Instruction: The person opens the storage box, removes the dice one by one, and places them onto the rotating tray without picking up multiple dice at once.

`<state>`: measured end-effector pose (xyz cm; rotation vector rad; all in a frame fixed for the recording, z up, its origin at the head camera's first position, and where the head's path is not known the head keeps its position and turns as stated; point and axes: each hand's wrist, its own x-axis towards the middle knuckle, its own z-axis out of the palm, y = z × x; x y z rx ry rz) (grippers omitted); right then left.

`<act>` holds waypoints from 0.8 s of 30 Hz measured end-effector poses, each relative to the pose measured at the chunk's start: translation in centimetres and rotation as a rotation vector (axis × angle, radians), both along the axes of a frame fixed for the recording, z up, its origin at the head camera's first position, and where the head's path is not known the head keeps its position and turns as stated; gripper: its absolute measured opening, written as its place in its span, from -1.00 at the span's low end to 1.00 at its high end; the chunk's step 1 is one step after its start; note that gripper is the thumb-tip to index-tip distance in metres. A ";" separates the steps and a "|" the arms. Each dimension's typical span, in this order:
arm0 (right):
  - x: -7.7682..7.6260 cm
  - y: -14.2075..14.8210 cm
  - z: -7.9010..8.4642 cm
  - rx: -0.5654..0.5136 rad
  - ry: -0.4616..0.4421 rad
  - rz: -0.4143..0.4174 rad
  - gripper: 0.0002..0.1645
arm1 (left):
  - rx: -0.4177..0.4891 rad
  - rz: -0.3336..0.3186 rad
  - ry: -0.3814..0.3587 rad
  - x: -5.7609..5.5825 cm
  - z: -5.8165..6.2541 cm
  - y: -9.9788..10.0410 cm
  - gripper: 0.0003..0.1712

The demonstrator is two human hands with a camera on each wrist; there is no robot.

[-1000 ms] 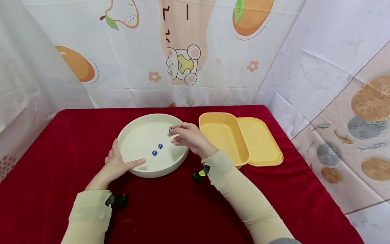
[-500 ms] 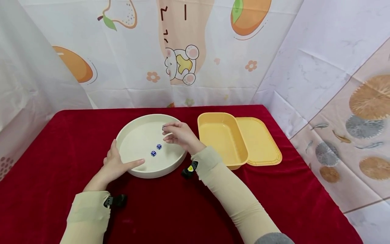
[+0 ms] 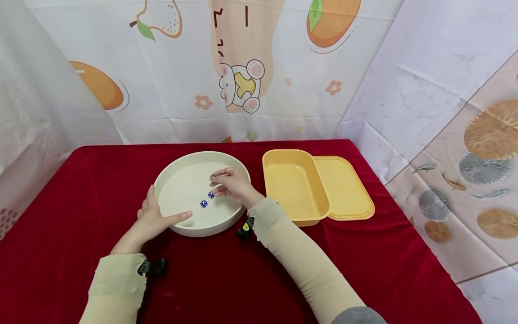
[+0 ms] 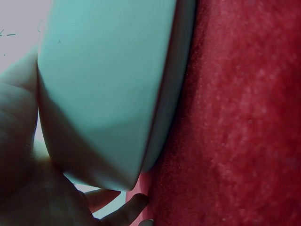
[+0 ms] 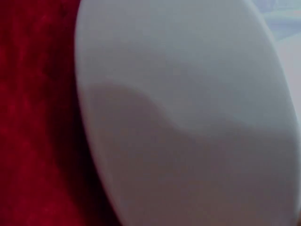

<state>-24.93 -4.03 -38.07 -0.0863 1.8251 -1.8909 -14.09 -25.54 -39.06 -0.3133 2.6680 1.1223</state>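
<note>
My left hand (image 3: 151,219) grips the left rim of a round cream tray (image 3: 183,173), thumb reaching over the inside and fingers along the outer wall. In the left wrist view, the tray's pale side wall (image 4: 106,89) lies against that hand. Over the tray's right half, my right hand (image 3: 235,183) pinches a small die (image 3: 212,177) between thumb and forefinger; most of it is hidden. Two blue dice with white dots lie on the tray floor: one die (image 3: 203,204) nearer me, the other die (image 3: 211,195) right at the right hand's lower fingertips.
To the tray's right stands a yellow rectangular box (image 3: 293,180), its near-left part covered by the right sleeve. A small dark spot (image 3: 277,203) shows there. The matching yellow lid (image 3: 348,189) lies beside the box on the red cloth (image 3: 218,279). A printed curtain (image 3: 178,81) hangs behind.
My right hand has moved left across the tray with the pinched die, then lower, so its fingers reach the farther loose die. The left hand and both loose dice stay in place.
</note>
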 end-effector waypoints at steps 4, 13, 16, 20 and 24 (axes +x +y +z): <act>-0.1 -0.2 -0.2 0.029 0.014 -0.013 -0.73 | 0.002 -0.002 0.009 0.0 0.0 0.0 0.64; -0.4 -0.7 -0.4 0.078 0.002 -0.054 -0.77 | 0.000 0.000 -0.002 0.1 0.1 0.1 0.65; -0.5 -0.7 -0.5 0.102 0.007 -0.052 -0.77 | -0.001 0.000 -0.008 0.1 0.1 0.1 0.65; -0.5 -0.8 -0.7 0.143 0.017 -0.039 -0.79 | -0.002 0.000 -0.010 0.0 0.2 0.1 0.64; -0.4 -0.9 -0.7 0.181 0.016 -0.027 -0.81 | -0.002 -0.002 -0.003 0.1 0.1 0.1 0.64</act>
